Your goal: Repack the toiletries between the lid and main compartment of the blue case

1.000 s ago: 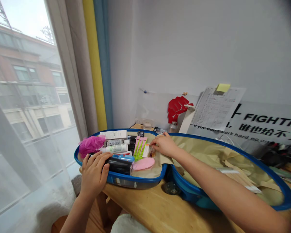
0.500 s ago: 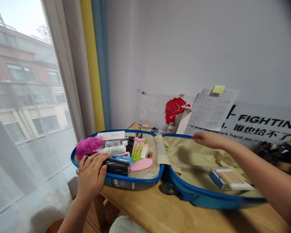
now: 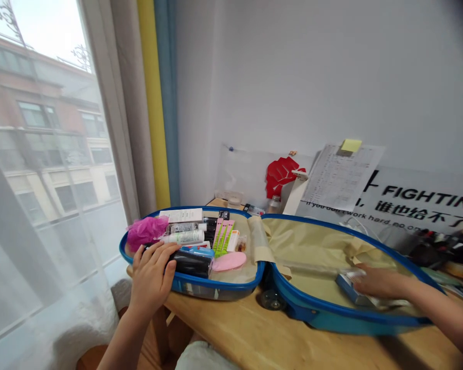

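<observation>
An open suitcase (image 3: pixel 216 292) with a blue rim lies on the wooden table. My left hand (image 3: pixel 154 270) rests over the end of a black cylindrical bottle (image 3: pixel 196 264) in its left half, fingers stretched out. Around that bottle are a pink oval item (image 3: pixel 229 261), a white tube (image 3: pixel 185 237), a clear bottle (image 3: pixel 183 227), a white box (image 3: pixel 181 215) and pink-and-green packets (image 3: pixel 224 236). In the right half, my right hand (image 3: pixel 381 281) is over a blue-and-white box (image 3: pixel 348 289) and a pack of thin sticks, mostly covered. Its fingers are blurred.
A magenta crinkled bundle (image 3: pixel 146 231) fills the left half's far corner. Behind the suitcase stand a small bottle (image 3: pixel 273 204) and a clipped paper sheet (image 3: pixel 341 177) against the wall. Dark items (image 3: pixel 443 244) crowd the far right. Curtains (image 3: pixel 165 103) hang at left.
My right hand has come down from above the suitcase's back rim onto the box and stick pack. My left hand stays on the black bottle. The view has shifted slightly.
</observation>
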The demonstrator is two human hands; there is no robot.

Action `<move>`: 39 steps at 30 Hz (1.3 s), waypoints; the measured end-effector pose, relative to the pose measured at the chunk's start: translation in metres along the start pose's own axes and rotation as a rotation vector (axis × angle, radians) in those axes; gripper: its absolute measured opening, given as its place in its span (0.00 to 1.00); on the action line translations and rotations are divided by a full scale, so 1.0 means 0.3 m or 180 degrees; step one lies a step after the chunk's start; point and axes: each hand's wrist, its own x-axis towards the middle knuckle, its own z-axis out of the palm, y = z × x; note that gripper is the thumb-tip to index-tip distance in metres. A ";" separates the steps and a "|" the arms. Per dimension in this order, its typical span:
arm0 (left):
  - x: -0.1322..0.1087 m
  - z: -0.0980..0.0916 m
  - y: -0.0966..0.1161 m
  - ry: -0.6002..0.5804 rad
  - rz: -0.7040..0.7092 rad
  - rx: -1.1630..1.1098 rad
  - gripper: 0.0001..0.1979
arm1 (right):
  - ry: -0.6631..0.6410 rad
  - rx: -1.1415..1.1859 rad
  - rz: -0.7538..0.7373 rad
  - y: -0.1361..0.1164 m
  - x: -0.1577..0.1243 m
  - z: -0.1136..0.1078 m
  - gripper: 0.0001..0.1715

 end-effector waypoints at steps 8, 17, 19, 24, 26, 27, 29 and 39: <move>-0.001 0.000 0.002 -0.0038 -0.0063 -0.0025 0.16 | -0.0349 -0.0163 -0.0568 -0.251 0.023 -0.199 0.35; -0.004 0.004 -0.001 -0.0011 -0.0052 -0.0023 0.17 | -0.0746 0.0251 -0.3038 -0.918 -0.073 -0.235 0.35; -0.005 0.003 0.001 0.0004 -0.0053 -0.0005 0.17 | -0.0890 0.0031 -0.3163 -0.998 -0.079 -0.197 0.34; -0.005 0.004 0.006 0.0011 -0.0076 -0.0006 0.17 | -0.1031 -0.0212 -0.3271 -1.073 -0.063 -0.129 0.34; -0.005 0.005 0.006 0.0010 -0.0085 -0.0019 0.17 | -0.1050 -0.0247 -0.3274 -1.079 -0.053 -0.107 0.35; -0.004 0.006 0.006 0.0018 -0.0085 -0.0023 0.17 | -0.1046 -0.0244 -0.3269 -1.081 -0.050 -0.097 0.35; -0.005 0.007 0.004 0.0026 -0.0081 -0.0024 0.17 | -0.1031 -0.0202 -0.3263 -1.085 -0.045 -0.080 0.36; -0.003 0.006 0.002 0.0071 -0.0009 0.0002 0.16 | -0.0453 0.0631 -0.3174 -0.884 0.037 -0.174 0.27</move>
